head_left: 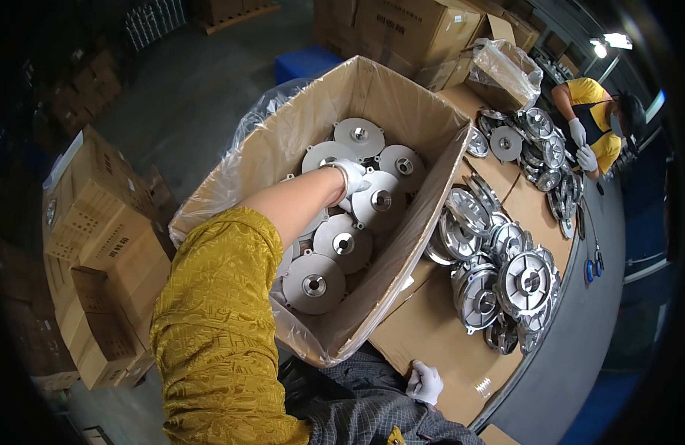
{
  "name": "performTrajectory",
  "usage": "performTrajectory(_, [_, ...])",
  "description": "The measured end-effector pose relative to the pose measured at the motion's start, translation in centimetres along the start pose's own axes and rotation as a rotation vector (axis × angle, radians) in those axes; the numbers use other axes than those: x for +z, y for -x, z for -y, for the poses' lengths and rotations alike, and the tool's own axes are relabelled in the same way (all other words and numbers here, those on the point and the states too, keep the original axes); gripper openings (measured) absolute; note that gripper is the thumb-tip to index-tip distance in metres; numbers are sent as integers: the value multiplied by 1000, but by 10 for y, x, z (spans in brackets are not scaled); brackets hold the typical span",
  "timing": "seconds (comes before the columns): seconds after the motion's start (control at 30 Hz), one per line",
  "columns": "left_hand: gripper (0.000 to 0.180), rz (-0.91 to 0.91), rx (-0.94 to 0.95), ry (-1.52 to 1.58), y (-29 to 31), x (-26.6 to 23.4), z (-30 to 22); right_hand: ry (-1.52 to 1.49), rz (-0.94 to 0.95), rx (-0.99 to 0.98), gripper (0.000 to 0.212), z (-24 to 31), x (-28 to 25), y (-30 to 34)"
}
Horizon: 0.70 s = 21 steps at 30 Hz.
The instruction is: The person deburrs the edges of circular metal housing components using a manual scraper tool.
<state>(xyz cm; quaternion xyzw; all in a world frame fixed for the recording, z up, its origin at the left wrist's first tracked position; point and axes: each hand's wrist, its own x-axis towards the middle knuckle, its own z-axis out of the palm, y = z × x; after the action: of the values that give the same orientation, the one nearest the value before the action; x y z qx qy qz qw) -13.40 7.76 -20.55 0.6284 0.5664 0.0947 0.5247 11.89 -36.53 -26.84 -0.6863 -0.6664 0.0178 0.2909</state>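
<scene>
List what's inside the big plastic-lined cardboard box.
Inside the plastic-lined cardboard box are gray metal discs with central hubs, and the gloved left hand. The hand and forearm partly cover some; whatever lies beneath the top discs is hidden.

The left hand [353, 180] and the right hand [425, 383] are gloved in white. The sleeve [216, 297] is mustard yellow with a tone-on-tone textured pattern; the clothing at the waist [350, 400] is dark grey with a fine pale check. The discs [313, 284] are matte grey around shiny silver hubs [344, 243]; the box [413, 100] is brown, its plastic liner [253, 122] clear. The covers [528, 282] are bright silver, the cardboard [439, 326] brown. A co-worker [603, 133] wears yellow and black, with white gloves [577, 132].
</scene>
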Motion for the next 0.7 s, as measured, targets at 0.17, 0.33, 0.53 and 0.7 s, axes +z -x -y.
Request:
performTrajectory(0.17, [42, -5, 1, -523, 17, -6, -24, -18, -11, -13, 28, 1, 1, -2])
performTrajectory(0.33, [41, -56, -10, -588, 29, -5, -31, -32, -40, -20, 29, 6, -1, -5])
performTrajectory(0.53, [43, -74, 9, -356, 38, -12, -31, -47, -33, -12, 28, 3, -1, -2])
performTrajectory(0.7, [28, -25, -28, 145, 23, 1, 2, -12, -54, -15, 29, 2, 2, -5])
